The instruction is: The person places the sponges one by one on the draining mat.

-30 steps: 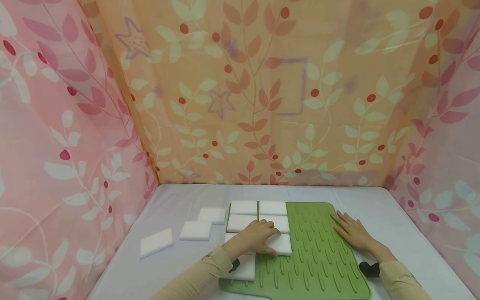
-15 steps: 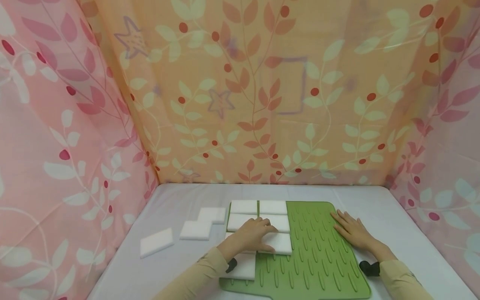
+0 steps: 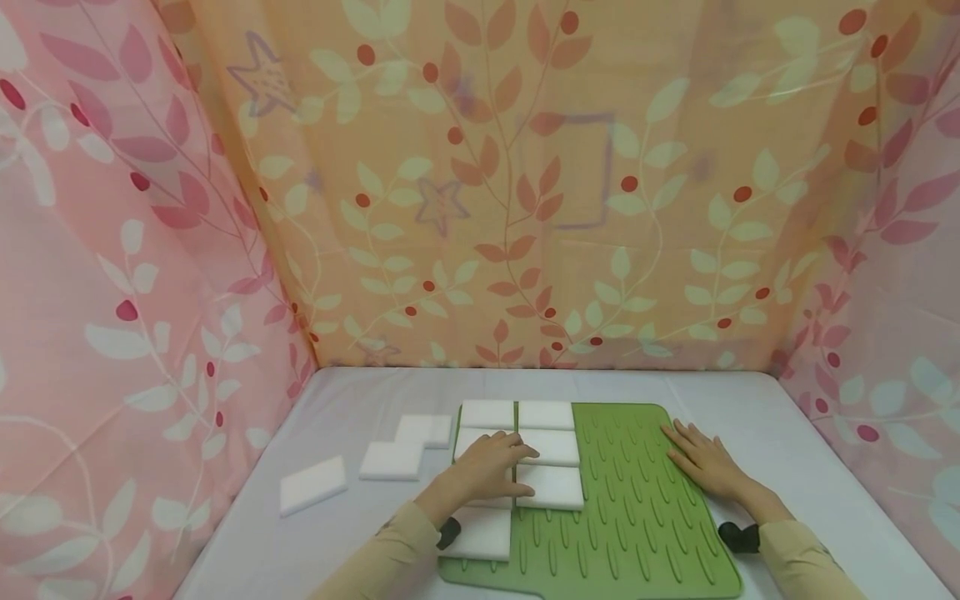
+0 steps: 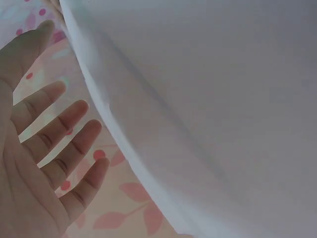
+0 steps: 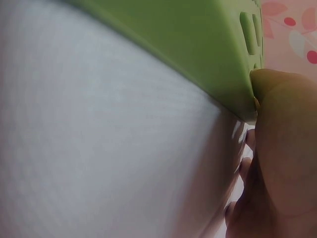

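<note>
Both arms are covered by long beige sleeves [image 3: 390,554] reaching to the wrists. A small black device [image 3: 738,537] is worn at the right wrist, and a similar black one [image 3: 448,530] at the left. The hands are left bare.

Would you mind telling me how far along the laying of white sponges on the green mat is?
Done: sponges already lie in two columns on the left part of the green mat. In hand: the left hand rests flat on the left column, while the right hand presses the mat's right edge. Left: three loose sponges wait on the white table, and the mat's right part is bare.
</note>
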{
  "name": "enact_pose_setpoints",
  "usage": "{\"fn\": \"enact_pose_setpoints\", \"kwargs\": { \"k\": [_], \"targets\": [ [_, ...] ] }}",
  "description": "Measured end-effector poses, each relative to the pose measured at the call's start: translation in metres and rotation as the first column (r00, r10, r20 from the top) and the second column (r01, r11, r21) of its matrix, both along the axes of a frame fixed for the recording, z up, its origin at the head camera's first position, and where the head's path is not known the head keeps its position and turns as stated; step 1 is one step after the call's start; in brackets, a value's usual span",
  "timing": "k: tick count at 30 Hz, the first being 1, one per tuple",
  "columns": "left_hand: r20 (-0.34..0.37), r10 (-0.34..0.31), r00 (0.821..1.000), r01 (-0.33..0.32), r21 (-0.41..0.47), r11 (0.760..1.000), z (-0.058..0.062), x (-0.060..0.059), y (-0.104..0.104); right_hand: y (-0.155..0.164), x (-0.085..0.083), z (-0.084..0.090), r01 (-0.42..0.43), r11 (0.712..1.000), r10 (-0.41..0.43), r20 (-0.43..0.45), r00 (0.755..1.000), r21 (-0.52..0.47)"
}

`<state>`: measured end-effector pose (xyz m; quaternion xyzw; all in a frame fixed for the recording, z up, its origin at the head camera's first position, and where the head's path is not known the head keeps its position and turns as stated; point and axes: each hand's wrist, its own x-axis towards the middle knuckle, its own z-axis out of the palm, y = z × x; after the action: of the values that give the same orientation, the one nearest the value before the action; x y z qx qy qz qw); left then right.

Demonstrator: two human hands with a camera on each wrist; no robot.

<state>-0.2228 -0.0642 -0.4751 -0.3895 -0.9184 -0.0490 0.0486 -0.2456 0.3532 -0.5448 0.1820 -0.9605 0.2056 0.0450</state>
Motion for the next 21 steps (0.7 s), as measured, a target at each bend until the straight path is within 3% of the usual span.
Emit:
{"fn": "enact_pose_setpoints", "kwargs": {
  "k": [8,15,21],
  "targets": [
    [0.007,0.037,0.999,-0.037,0.078,0.996,-0.001,-0.001,-0.014,-0.001,0.0,0.001,0.009,1.0,-0.009,0.013,1.0,-0.003],
    [0.023,0.027,0.999,-0.031,0.175,0.984,-0.003,-0.003,-0.027,-0.001,0.002,0.002,0.003,1.0,-0.003,0.007,1.0,0.0],
    [0.026,0.039,0.999,-0.044,0.2,0.979,-0.003,-0.002,-0.037,-0.002,0.003,0.004,0.003,1.0,-0.003,-0.004,1.0,0.005]
  ]
}}
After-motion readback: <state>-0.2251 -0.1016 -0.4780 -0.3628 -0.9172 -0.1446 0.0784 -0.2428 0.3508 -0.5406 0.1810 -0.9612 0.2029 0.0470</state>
